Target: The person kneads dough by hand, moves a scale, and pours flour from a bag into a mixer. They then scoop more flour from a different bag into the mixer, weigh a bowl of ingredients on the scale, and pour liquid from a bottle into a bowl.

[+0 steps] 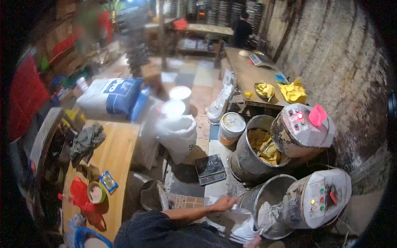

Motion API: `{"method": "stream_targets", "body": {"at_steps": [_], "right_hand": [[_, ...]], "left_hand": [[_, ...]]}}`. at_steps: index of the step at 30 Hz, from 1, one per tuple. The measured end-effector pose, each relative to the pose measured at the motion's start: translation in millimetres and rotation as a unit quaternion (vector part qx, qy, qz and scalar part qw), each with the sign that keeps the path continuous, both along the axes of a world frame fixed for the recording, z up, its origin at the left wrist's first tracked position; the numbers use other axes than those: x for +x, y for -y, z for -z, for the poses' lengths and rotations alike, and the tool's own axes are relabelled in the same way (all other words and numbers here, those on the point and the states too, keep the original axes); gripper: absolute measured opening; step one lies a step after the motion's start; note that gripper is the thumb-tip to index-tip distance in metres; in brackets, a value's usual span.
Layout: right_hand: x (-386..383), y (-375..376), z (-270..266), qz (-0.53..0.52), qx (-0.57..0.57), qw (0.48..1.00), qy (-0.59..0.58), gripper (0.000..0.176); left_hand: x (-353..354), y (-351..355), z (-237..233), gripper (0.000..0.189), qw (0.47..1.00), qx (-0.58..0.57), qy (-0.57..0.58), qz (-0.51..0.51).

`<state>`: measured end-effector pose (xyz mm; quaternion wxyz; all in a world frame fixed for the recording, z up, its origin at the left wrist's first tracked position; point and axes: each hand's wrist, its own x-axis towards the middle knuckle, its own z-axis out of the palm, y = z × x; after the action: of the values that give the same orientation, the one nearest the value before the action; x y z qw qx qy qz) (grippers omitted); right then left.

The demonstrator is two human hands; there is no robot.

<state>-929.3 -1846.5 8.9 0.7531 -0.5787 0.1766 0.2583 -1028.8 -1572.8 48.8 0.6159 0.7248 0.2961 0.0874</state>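
Nearest us, our right hand was at the near edge of a white sack; it was blurred and partly out of view, so we could not tell how far open it was or whether it gripped anything. Our left hand had its fingers curled in at the sack's far edge and seemed to have hold of it. The sack was just left of the near mixing bowl, where we saw a whitish mass.

At the near left we had a blue tub and a wooden table bearing a green bowl of pale powder, a red cloth, a blue packet and, farther along, a crumpled grey cloth.

Beyond our hands a black scale lay on the floor. Right of it, the far mixing bowl held a lumpy yellow mixture, with a white bucket near it. Farther left we saw a blue-and-white sack, and farthest of all, a person in dark clothing.
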Motion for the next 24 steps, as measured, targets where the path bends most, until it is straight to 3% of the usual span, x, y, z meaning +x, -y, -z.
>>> {"method": "stream_targets", "body": {"at_steps": [4, 5, 6, 9, 10, 11, 12, 14, 15, 16, 17, 19, 20, 23, 24], "right_hand": [[31.4, -28.5, 17.7, -0.059, 0.058, 0.995, -0.048, 0.042], [41.7, -39.3, 23.8, -0.072, 0.062, 0.994, -0.051, 0.041], [47.5, -51.2, 29.3, -0.095, 0.048, 0.993, -0.051, 0.039], [95.5, -86.7, 104.9, -0.255, -0.184, 0.949, 0.006, 0.032], [96.8, -104.6, 107.7, -0.279, -0.147, 0.949, -0.007, 0.032], [98.1, -122.7, 110.3, -0.301, -0.110, 0.947, -0.021, 0.031], [92.7, -146.9, 92.5, -0.270, -0.004, 0.955, -0.126, 0.034], [83.6, -201.2, 32.5, -0.351, -0.147, 0.921, -0.085, 0.034], [77.2, -222.3, 38.4, -0.355, -0.149, 0.919, -0.088, 0.034], [74.2, -243.4, 51.2, -0.381, -0.102, 0.919, -0.019, 0.035], [70.4, -259.2, 57.4, -0.404, -0.060, 0.911, 0.053, 0.035], [48.3, -300.8, 31.9, -0.391, -0.116, 0.911, 0.057, 0.032], [41.5, -316.8, 15.6, -0.425, -0.122, 0.892, 0.093, 0.033], [37.2, -343.0, 26.0, -0.495, -0.132, 0.846, 0.147, 0.032], [35.1, -351.9, 26.2, -0.528, -0.123, 0.825, 0.161, 0.030]], "left_hand": [[-20.4, -7.6, 15.6, 0.055, 0.992, 0.055, -0.081, -0.083], [-27.7, -12.5, 1.2, 0.054, 0.989, 0.027, -0.108, -0.098], [-37.8, -13.1, 8.0, 0.054, 0.986, 0.030, -0.129, -0.103], [-72.4, -24.5, 21.3, 0.053, 0.972, 0.027, -0.114, -0.203], [-69.6, -22.1, -6.0, 0.053, 0.948, -0.022, -0.147, -0.282], [-78.4, -33.3, 3.0, 0.053, 0.954, -0.014, -0.156, -0.257], [-91.0, -38.3, 17.1, 0.052, 0.959, -0.010, -0.165, -0.232], [-112.4, -48.9, 34.5, 0.052, 0.949, -0.034, -0.168, -0.263], [-124.1, -54.9, 41.3, 0.052, 0.942, -0.063, -0.159, -0.287], [-137.7, -62.1, 48.7, 0.052, 0.941, -0.069, -0.160, -0.289], [-149.3, -67.4, 56.4, 0.051, 0.935, -0.036, -0.155, -0.317], [-162.8, -77.2, 86.1, 0.052, 0.915, 0.056, -0.103, -0.386], [-172.4, -89.3, 55.5, 0.048, 0.934, -0.047, -0.124, -0.332], [-197.7, -90.6, 52.0, 0.046, 0.930, -0.089, -0.081, -0.348], [-202.4, -95.0, 48.1, 0.046, 0.922, -0.056, -0.061, -0.378]]}}
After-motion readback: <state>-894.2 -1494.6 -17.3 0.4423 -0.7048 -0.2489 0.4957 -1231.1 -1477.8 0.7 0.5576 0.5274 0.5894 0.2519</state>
